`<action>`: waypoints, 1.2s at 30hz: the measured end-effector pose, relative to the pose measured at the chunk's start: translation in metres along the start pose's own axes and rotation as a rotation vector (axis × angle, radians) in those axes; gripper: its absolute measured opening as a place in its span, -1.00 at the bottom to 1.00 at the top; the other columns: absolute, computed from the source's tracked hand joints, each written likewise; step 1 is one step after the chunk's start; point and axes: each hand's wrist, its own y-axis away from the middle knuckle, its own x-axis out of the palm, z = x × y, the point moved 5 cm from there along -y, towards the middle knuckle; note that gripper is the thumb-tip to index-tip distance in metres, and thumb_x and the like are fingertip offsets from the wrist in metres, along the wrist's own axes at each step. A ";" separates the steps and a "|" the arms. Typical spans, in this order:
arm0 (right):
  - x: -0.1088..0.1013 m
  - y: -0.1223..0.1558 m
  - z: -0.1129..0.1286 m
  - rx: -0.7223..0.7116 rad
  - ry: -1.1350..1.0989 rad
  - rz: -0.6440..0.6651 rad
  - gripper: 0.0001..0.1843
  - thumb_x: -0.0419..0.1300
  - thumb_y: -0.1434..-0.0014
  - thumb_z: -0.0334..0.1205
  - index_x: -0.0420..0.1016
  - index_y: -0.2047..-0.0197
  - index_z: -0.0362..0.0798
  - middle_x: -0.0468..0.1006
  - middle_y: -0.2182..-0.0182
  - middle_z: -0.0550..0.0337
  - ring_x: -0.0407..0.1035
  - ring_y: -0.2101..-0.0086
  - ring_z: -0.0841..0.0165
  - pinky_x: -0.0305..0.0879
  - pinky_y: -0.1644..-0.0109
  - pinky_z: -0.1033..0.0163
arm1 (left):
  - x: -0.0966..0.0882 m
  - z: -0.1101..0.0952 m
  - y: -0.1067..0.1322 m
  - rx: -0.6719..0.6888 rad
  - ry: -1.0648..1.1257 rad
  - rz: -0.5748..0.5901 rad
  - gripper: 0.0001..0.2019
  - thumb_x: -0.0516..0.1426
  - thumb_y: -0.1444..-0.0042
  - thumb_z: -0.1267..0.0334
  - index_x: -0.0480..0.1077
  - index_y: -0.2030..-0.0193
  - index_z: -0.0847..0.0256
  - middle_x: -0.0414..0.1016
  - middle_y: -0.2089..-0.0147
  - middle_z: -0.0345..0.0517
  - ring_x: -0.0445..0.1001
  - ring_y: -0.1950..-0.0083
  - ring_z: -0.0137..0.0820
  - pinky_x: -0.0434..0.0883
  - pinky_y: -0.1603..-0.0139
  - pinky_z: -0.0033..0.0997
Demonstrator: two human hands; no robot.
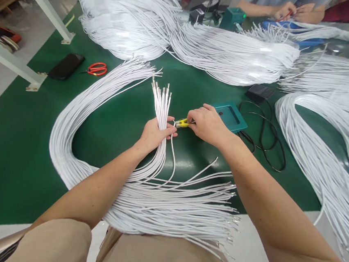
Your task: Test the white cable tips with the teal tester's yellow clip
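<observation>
My left hand (156,134) is closed round a small bundle of white wires (161,107), whose stripped ends point up and away from me. One wire of it stands apart at the right, near my left fingertips. My right hand (206,123) grips a small yellow-handled tool (183,123), perhaps pliers or a cutter; its tip meets that single wire. The bundle curves back into a larger sheaf of white wires (169,201) lying across the table edge and my lap, its ends to the right. Their other ends curl round to the left and back.
On the green table (17,162) lie a black phone (66,66) and red-handled scissors (97,69). Large white wire bundles (133,19) fill the back and right. A teal tray (230,116) and black cable (274,138) lie right of my hand. Opposite, a co-worker's hands (289,11) are at work.
</observation>
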 end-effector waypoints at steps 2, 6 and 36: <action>0.003 0.001 -0.003 -0.028 0.033 0.018 -0.84 0.11 -0.12 -0.41 0.48 0.23 -0.10 0.58 0.29 0.06 0.38 0.21 0.22 -0.01 -0.20 0.04 | 0.001 0.002 -0.001 -0.027 0.028 -0.007 -0.56 0.31 0.10 0.38 0.40 0.02 0.37 0.56 0.35 -0.06 0.61 0.33 -0.32 0.49 0.36 -0.48; 0.003 0.001 -0.005 -0.048 0.001 -0.027 -0.85 0.11 -0.11 -0.41 0.50 0.29 -0.08 0.51 0.38 0.04 0.33 0.22 0.20 0.13 -0.02 0.15 | 0.003 0.007 -0.002 -0.053 0.044 -0.026 -0.56 0.31 0.11 0.40 0.38 0.03 0.36 0.55 0.37 -0.08 0.62 0.34 -0.31 0.50 0.34 -0.46; -0.010 0.045 0.048 -0.194 -0.227 -0.216 -0.71 -0.05 -0.34 -0.21 0.48 0.12 -0.11 0.55 0.17 0.02 0.34 0.14 0.26 0.22 0.00 0.16 | -0.006 0.004 0.003 -0.007 0.102 0.050 -0.48 0.37 0.15 0.21 0.43 0.03 0.34 0.51 0.34 -0.15 0.55 0.32 -0.43 0.45 0.26 -0.49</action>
